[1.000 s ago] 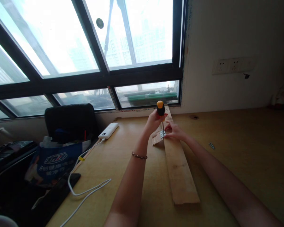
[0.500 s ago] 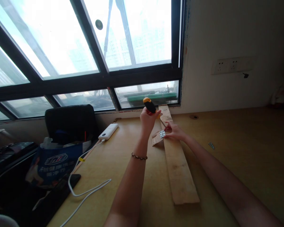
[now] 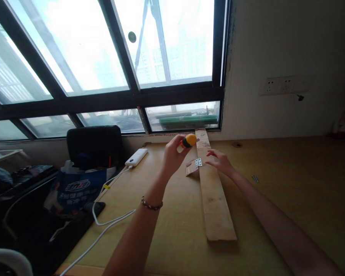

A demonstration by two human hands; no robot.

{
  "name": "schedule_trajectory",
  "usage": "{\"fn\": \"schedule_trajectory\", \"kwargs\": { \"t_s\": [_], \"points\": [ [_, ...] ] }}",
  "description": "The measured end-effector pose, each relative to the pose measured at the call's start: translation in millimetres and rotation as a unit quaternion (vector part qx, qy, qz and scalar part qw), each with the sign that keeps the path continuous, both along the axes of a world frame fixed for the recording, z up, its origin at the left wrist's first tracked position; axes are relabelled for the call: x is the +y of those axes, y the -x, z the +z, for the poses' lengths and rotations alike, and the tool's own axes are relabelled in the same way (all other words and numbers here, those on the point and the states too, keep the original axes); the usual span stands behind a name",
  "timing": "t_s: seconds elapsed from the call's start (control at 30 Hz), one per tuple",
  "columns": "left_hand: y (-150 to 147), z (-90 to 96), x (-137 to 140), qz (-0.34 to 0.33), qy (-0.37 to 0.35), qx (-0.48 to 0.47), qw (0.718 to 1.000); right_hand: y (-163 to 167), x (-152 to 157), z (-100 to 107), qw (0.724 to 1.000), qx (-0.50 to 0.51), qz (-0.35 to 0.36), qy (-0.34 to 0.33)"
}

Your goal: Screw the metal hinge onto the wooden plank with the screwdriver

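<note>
Left forearm [image 3: 136, 232] and right forearm [image 3: 267, 211] extended forward, converging, left hand [image 3: 172, 155] curled in a grip, right hand [image 3: 222, 163] loosely spread, fingers [image 3: 214, 164] slightly bent, pointing left

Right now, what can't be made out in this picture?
All in the head view:
Screwdriver shaft and tip: hidden behind the handle or the left hand.
Hinge: too small to tell whether its holes hold screws.
Loose screws: too small to show their head type.
Right forearm: cut off by the bottom edge.
</note>
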State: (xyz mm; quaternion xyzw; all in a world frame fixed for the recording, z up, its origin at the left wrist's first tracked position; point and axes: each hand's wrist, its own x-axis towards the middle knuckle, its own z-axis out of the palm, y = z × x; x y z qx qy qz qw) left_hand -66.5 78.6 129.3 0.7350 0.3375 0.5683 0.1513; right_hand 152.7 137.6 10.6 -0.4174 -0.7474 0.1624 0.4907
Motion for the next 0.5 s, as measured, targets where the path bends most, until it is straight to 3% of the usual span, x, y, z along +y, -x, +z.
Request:
{"fn": "schedule_trajectory", "kwargs": {
  "t_s": [0.13, 0.27, 0.37, 0.5],
  "points": [
    [16.3, -58.5, -23.4, 0.012, -0.065, 0.142, 0.988, -28.8, -41.9, 5.3, 0.995, 0.034, -0.093, -0.017],
    [33.5, -112.9, -44.2, 0.021, -0.095, 0.268, 0.959, -58.9, -83.3, -5.0, 0.975, 0.002, -0.224, 0.012],
    [40.5, -132.3, -51.3, 0.016, -0.109, 0.340, 0.934, -75.9, -102.5, -15.8, 0.950, -0.047, -0.308, 0.007],
    [46.1, -137.9, -47.4, 0.035, -0.095, 0.355, 0.929, -93.8, -108.5, -20.6, 0.924, -0.074, -0.374, 0.014]
  ]
}}
